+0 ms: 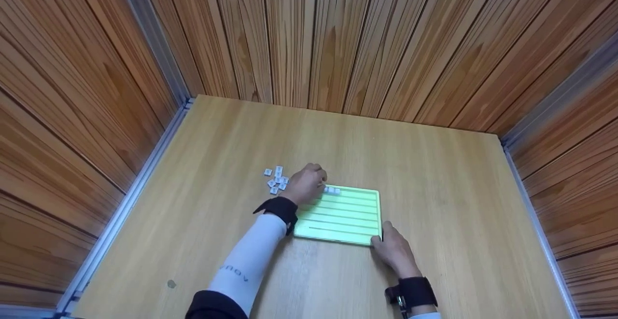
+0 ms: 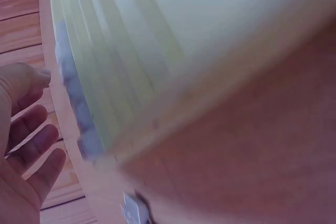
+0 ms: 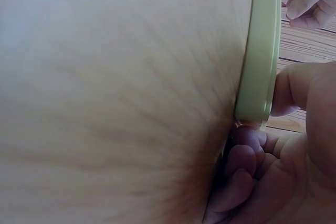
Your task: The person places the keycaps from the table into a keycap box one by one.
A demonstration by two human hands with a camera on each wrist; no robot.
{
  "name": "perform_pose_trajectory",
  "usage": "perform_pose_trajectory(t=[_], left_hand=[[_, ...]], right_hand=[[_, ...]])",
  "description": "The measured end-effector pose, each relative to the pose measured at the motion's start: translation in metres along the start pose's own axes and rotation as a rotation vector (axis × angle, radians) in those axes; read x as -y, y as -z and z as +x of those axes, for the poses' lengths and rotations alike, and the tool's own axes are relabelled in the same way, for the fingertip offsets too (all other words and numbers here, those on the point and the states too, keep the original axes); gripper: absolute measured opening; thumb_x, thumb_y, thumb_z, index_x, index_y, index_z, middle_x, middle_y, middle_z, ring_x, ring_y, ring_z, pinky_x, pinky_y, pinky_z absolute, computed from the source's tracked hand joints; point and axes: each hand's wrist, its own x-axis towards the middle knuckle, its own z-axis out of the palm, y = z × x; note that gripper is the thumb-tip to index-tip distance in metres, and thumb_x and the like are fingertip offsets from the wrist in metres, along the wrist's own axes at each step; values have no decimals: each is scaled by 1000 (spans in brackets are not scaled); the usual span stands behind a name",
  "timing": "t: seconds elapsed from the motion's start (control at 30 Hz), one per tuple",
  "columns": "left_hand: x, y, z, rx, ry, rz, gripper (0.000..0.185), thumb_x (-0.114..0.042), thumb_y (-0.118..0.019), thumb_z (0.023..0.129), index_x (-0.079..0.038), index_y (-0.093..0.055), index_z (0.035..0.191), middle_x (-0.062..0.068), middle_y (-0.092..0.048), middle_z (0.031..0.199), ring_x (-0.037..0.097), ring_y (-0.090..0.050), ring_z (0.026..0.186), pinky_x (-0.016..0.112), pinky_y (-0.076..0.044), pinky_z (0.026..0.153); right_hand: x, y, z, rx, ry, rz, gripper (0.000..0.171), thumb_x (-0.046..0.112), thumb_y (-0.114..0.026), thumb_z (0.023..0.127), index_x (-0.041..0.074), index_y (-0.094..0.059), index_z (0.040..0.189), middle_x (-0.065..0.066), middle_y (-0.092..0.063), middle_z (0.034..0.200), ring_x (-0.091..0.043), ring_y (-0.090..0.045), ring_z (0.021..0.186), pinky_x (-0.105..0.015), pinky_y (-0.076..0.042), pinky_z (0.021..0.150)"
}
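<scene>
A pale green grooved board (image 1: 343, 215) lies flat on the wooden table (image 1: 434, 174). A few small white tiles (image 1: 332, 190) sit in its top groove, blurred in the left wrist view (image 2: 73, 93). My left hand (image 1: 309, 184) rests at the board's far left corner beside them; its fingers (image 2: 31, 145) are loosely spread and hold nothing visible. My right hand (image 1: 393, 249) grips the near right corner, with the thumb (image 3: 286, 90) on the board's edge (image 3: 260, 51) and the fingers curled beside the corner.
A small heap of loose white tiles (image 1: 276, 180) lies on the table just left of the board. Wood-panelled walls enclose the table on three sides, with metal rails (image 1: 130, 198) along its left and right edges.
</scene>
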Motion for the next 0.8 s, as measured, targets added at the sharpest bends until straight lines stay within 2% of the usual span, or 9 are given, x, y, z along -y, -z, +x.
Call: perform_pose_trajectory(t=[0.13, 0.37, 0.53, 0.63, 0.8], left_hand=[[10, 6, -6, -15, 31, -6, 18, -12, -67, 94, -8, -72, 111, 5, -65, 113, 20, -59, 107, 28, -55, 83], [31, 19, -17, -73, 29, -36, 22, -7, -65, 94, -4, -72, 115, 10, -67, 117, 27, -60, 109, 36, -56, 84], [52, 29, -29, -108, 49, -1, 23, -5, -69, 92, -2, -72, 114, 12, -67, 114, 29, -62, 106, 37, -58, 81], [64, 35, -35, -99, 78, 21, 26, -6, -69, 91, -2, -70, 117, 13, -66, 116, 30, -61, 109, 37, -56, 85], [79, 44, -45, -37, 173, 9, 30, -10, -69, 93, -3, -68, 122, 12, -63, 121, 28, -57, 116, 37, -52, 94]], right_hand=[[-1, 0, 0, -2, 5, -11, 19, 17, -55, 94, 3, -49, 106, -9, -49, 90, -26, -47, 79, -35, -37, 63], [-2, -1, 0, -16, 26, -25, 20, 17, -55, 93, 2, -50, 105, -10, -51, 89, -26, -47, 77, -36, -38, 63], [-1, -2, 1, -22, 31, -24, 17, 16, -55, 93, 4, -49, 101, -9, -48, 86, -25, -46, 74, -35, -37, 61], [-1, -2, 1, -30, 38, -32, 15, 16, -55, 93, 4, -48, 99, -8, -47, 84, -25, -45, 73, -34, -36, 60], [-1, -1, 1, -37, 54, -45, 17, 16, -56, 93, 3, -49, 100, -9, -49, 85, -25, -45, 74, -35, -36, 60]])
